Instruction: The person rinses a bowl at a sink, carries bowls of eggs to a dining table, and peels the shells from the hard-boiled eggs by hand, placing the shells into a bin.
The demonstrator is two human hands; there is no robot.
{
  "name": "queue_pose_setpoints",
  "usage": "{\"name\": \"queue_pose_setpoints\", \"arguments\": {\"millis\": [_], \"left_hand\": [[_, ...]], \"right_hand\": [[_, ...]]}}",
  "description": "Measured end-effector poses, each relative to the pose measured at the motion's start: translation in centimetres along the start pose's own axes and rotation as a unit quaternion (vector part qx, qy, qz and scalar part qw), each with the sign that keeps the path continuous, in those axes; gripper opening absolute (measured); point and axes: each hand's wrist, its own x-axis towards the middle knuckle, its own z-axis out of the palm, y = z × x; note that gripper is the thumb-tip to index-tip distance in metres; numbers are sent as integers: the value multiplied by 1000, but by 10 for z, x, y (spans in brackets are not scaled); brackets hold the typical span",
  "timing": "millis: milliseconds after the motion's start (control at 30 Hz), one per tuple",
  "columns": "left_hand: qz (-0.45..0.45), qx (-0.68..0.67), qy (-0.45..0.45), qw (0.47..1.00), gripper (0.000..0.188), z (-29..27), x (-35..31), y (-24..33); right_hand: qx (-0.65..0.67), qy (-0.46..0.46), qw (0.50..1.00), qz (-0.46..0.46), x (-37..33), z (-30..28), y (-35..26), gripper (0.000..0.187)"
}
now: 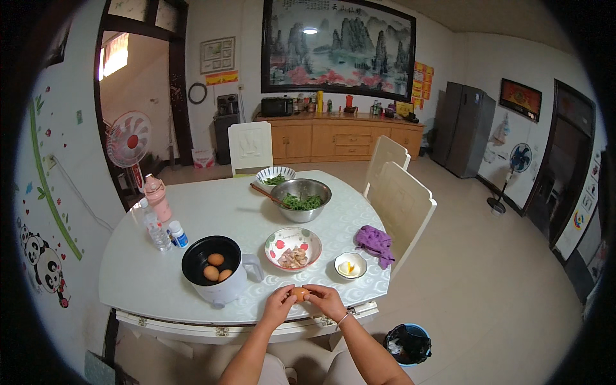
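A brown egg [299, 294] is held between the fingers of my left hand [278, 305] and my right hand [326, 301], over the near edge of the white table [154, 301]. Just beyond my hands stands a strawberry-patterned bowl [274, 239] with pieces of pale meat [293, 258] in it. To its right, a small white bowl [359, 272] contains what looks like a peeled egg or eggs with some yolk showing [348, 267]. On the left is a white electric pot [221, 292] with a dark inside and several brown eggs [211, 273].
Farther back stand a steel bowl [323, 192] of chopped greens and a striped bowl [260, 173]. At left are a pink bottle [157, 197], a clear bottle [156, 232] and a pill bottle [178, 234]. A purple cloth [375, 245] lies at right; a lined bin [409, 344] stands below.
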Motion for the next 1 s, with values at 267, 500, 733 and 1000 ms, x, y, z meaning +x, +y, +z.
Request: {"name": "queue_pose_setpoints", "arguments": {"millis": [267,500,733,1000], "left_hand": [[4,24,12,1000,31,2,-2,18],[-104,-162,14,981,33,-5,4,14],[-107,-121,-21,987,35,-8,2,29],[-2,-84,2,997,34,1,1,-4]], "right_hand": [[-38,18,999,-17,0,1,3,31],[68,28,997,-16,-3,5,4,37],[1,0,1000,-4,-4,3,4,39],[50,-4,998,-24,-3,7,2,37]]}}
